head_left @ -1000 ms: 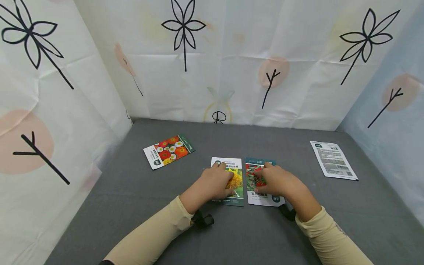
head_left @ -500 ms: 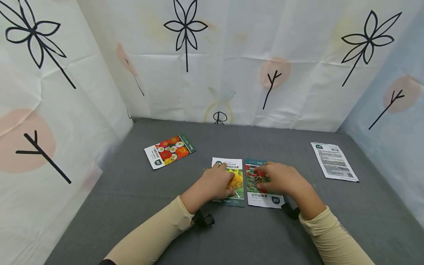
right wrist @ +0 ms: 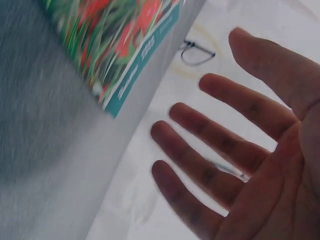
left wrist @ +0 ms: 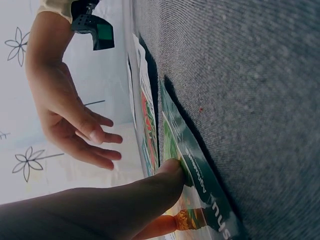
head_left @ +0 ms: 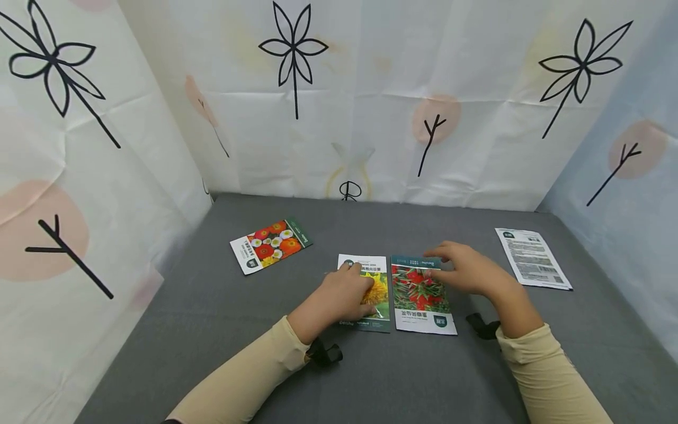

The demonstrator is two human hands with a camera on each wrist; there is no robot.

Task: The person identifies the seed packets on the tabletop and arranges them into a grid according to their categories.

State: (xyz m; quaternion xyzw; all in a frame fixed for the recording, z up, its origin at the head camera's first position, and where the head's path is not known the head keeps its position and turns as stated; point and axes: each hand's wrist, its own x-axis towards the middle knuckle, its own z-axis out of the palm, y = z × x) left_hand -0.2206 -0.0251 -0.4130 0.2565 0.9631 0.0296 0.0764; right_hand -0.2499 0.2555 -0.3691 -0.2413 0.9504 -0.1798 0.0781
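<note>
My left hand [head_left: 343,294] rests on a seed packet with yellow flowers [head_left: 378,288], covering its left side. In the left wrist view the thumb [left wrist: 172,172] presses down on this packet near its green band. Just to the right lies a seed packet with red flowers [head_left: 418,294], its printed name upside down from here. Above that packet's right edge hovers my right hand [head_left: 468,268], fingers apart and holding nothing. The right wrist view has the same hand spread beside the red-flower packet's teal end [right wrist: 142,55], with a gap between them.
An orange-and-white flower seed packet [head_left: 272,246] lies tilted at the back left. At the right lies a white packet [head_left: 534,257] with its printed text side up. Grey cloth covers the table [head_left: 339,377]; patterned white sheets [head_left: 371,118] stand around it.
My right hand has come up off the red-flower packet and moved right and back, uncovering most of it. That packet shifted slightly toward me. The left hand stays put.
</note>
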